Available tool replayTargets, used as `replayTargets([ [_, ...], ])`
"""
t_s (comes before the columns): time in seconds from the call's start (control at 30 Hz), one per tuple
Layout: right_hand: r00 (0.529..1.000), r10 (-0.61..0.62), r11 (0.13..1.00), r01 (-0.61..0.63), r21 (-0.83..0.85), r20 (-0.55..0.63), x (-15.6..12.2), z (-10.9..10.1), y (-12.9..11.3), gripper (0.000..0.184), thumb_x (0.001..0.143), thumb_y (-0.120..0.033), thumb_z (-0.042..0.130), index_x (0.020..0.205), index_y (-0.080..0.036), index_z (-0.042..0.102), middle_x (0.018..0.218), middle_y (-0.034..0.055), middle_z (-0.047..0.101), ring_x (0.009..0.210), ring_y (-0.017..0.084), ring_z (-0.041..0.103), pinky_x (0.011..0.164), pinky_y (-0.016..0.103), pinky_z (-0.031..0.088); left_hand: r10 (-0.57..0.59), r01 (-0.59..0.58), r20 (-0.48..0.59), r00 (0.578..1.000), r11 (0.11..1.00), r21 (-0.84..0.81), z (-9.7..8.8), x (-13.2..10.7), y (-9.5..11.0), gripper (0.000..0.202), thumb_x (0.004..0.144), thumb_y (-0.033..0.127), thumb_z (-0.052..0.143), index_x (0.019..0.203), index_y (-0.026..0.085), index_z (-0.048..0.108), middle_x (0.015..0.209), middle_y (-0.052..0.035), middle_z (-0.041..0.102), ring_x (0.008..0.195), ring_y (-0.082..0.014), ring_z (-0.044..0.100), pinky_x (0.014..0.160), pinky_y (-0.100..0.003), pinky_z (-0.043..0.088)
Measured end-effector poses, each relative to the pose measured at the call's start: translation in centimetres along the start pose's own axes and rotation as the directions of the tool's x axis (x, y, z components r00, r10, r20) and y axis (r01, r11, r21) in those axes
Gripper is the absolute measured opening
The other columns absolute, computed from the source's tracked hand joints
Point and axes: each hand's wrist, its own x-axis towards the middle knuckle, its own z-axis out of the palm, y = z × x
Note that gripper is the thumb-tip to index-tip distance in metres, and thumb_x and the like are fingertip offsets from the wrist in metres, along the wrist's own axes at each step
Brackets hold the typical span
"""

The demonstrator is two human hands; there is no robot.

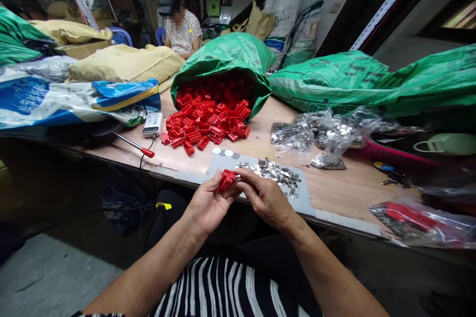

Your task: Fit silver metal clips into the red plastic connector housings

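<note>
The tabletop [345,185] ran across in front of you, and the green sack [226,57] lay on its side on it with its mouth turned your way. That is likely why the red plastic parts [204,126] had spilled out within reach. To the right lay clear bags of metal pieces [323,131], well apart from the red heap. A grey sheet [305,198] sat at the near edge, carrying loose metal bits [277,171] just beyond your fingers.

You held your hands off the edge, above your lap. Your left hand [208,205] had its grip closed around one red plastic part [226,180], raised and tilted toward you, probably to face the work. Your right hand [266,198] had its fingertips pinched shut against that same part; anything between them was too small to make out.

A red-handled screwdriver [148,152] and a small white device [152,124] lay to the left, clear of your hands, and nothing blocked your reach.
</note>
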Motion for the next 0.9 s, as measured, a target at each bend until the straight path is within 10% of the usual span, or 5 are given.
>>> replayTargets([
  [0.4,0.994,0.110,0.982,-0.105,0.156,-0.023,-0.6,0.2,1.2,0.036,0.096,-0.041,0.042,0.112,-0.021,0.068,0.076,0.0031,0.067,0.072,0.017,0.064,0.070,0.027,0.049,-0.066,0.067,-0.021,0.998,0.994,0.083,-2.0,-0.3,-1.0,0.023,0.093,0.024,0.051,0.086,0.008,0.064,0.081,-0.0106,0.073,0.079,-0.0201,0.073,0.095,-0.039,0.050],
  [0.9,0.958,0.252,0.968,-0.252,0.015,-0.136,-0.1,-0.8,4.2,0.041,0.093,-0.046,0.045,0.114,-0.018,0.066,0.060,-0.0006,0.058,0.056,0.015,0.055,0.059,0.025,0.044,-0.187,0.275,-0.329,0.925,0.930,0.245,-13.2,4.6,-3.8,0.006,0.085,0.013,0.056,0.089,0.011,0.061,0.081,-0.0091,0.072,0.074,-0.0202,0.071,0.090,-0.036,0.044],
])
